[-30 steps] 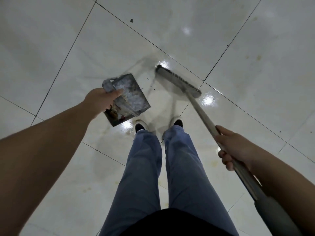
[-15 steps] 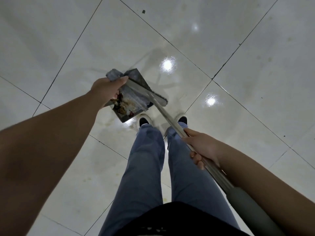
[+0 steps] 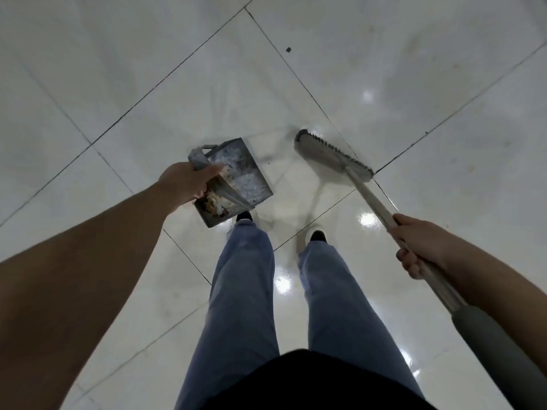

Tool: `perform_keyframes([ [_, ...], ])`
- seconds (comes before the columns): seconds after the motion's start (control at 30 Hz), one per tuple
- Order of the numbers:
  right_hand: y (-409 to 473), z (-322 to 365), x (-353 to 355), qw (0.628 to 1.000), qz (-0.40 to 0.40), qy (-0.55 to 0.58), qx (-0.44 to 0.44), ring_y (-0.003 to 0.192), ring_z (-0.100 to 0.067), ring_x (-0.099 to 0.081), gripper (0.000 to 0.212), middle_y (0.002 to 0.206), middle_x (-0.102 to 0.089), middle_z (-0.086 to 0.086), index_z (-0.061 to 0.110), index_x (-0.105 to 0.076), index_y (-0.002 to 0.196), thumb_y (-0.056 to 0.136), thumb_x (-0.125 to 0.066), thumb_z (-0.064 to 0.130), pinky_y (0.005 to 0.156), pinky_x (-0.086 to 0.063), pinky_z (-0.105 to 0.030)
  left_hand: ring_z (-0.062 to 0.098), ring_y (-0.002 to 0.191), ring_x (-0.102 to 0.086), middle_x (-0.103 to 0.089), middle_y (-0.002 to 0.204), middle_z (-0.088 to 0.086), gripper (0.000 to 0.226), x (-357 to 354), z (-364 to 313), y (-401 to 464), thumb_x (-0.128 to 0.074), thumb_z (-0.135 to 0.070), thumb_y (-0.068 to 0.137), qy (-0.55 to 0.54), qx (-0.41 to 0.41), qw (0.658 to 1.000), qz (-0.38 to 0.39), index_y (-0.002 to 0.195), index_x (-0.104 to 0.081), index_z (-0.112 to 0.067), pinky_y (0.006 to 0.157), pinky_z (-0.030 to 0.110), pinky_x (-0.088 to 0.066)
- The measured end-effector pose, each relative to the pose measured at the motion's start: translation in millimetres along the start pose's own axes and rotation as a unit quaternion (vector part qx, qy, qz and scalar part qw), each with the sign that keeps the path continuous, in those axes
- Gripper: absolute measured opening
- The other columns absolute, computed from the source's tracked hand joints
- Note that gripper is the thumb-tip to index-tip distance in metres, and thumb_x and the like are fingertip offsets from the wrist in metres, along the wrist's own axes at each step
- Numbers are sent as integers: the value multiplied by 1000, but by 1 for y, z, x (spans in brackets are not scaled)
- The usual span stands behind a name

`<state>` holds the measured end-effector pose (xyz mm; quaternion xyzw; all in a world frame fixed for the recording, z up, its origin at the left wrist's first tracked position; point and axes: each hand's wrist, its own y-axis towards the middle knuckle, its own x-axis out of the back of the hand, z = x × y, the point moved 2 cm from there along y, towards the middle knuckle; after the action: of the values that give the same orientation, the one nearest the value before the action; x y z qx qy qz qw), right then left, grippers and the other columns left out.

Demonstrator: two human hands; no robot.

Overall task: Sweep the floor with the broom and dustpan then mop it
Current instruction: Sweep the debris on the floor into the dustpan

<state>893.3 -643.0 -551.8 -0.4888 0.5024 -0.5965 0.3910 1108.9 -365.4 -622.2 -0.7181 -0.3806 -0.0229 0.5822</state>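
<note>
A person stands on a glossy pale tiled floor point(image 3: 414, 69), seen from above, with both arms reaching forward into the frame.

The left hand point(image 3: 185, 184) sits just left of the frame's centre. Its fingers point(image 3: 211, 170) are curled round the grey handle of a metal dustpan point(image 3: 236, 179), with the thumb lying along the pan's near edge. The dustpan is tilted, its open tray facing up toward the camera. Inside it, toward the lower corner, lies a clump of brownish debris point(image 3: 213, 204), and the rest of the tray looks dusty grey. Whether the pan touches the floor cannot be told.

The right hand point(image 3: 420, 247) is at the right of the frame, fingers wrapped tightly round the pale shaft of the broom point(image 3: 370, 193). The shaft runs diagonally from the lower right corner, where it has a thick grey sleeve, up toward the centre. The broom head point(image 3: 331, 156) lies right of centre, well apart from the dustpan, its bristles pointing toward the upper right; it sits at or just above the floor near a dark grout line.

Below centre are two legs in blue jeans point(image 3: 245, 291), with dark shoes with pale edging point(image 3: 316, 235) set on the tiles. A small dark speck point(image 3: 288, 49) lies on the floor in the upper middle. Bright ceiling-light reflections dot the tiles.
</note>
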Motion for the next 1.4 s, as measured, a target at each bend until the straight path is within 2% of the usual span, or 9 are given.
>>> perform_keyframes([
  [0.2,14,6,25,989,-3,-140,46,22,-9,-28,14,56,-32,-5,18,-43,100,96,-31,12,33,-29,-11,20,66,-54,-60,74,5,44,-45,28,-35,-59,-53,84,-67,49,995,-55,81,-61,-9,68,28,-45],
  [0.3,25,6,18,984,-5,-170,46,22,-8,-28,26,61,-32,-5,16,-46,117,98,-30,12,33,-30,-9,25,78,-59,-64,87,11,51,-75,49,-37,-55,-58,84,-80,89,990,-79,88,-63,-7,77,33,-51],
  [0.37,35,4,8,983,-11,-180,39,30,-10,-30,32,62,-33,-5,20,-44,127,99,-30,14,33,-30,-9,23,71,-58,-61,88,11,47,-93,60,-35,-55,-55,85,-139,118,980,-83,86,-59,-8,63,26,-50],
  [0.57,57,-17,-19,976,0,-219,13,45,-13,-33,48,61,-37,-5,38,-30,141,99,-27,15,34,-34,-13,11,48,-43,-52,45,-4,43,-78,87,-22,-67,-55,76,-325,202,918,-100,63,-52,-17,52,21,-38],
  [0.8,38,-45,-40,911,71,-405,35,46,-17,-38,65,63,-44,-10,41,-10,148,96,-27,7,47,-37,-29,15,46,-43,-51,39,-3,50,-97,86,-23,-63,-58,78,-309,170,931,-94,57,-50,-15,61,26,-39],
  [0.87,29,-43,-40,914,89,-393,43,43,-15,-37,53,61,-42,-8,36,-26,144,97,-30,10,44,-37,-26,16,49,-44,-53,43,-1,50,-91,92,-25,-61,-59,79,-293,170,936,-97,58,-50,-14,67,28,-40],
  [0.97,8,-36,-30,936,77,-342,37,29,-8,-32,33,57,-37,-7,28,-43,129,100,-33,17,35,-33,-15,9,37,-44,-49,34,-7,45,-86,109,-32,-63,-53,81,-288,170,938,-88,61,-52,-14,53,21,-38],
  [1.2,-2,-10,-16,941,-1,-331,74,28,-9,-31,32,59,-37,-8,27,-45,129,101,-34,17,31,-31,-13,15,59,-50,-56,67,5,41,-89,121,-42,-65,-52,79,-242,139,957,-77,65,-56,-15,71,30,-44],
  [1.4,39,-2,-44,901,7,-426,81,44,-20,-40,53,58,-43,-13,27,-25,145,96,-25,4,47,-37,-28,15,54,-46,-55,61,4,42,-76,120,-31,-66,-52,78,-257,131,951,-111,61,-54,-15,70,30,-40],
])
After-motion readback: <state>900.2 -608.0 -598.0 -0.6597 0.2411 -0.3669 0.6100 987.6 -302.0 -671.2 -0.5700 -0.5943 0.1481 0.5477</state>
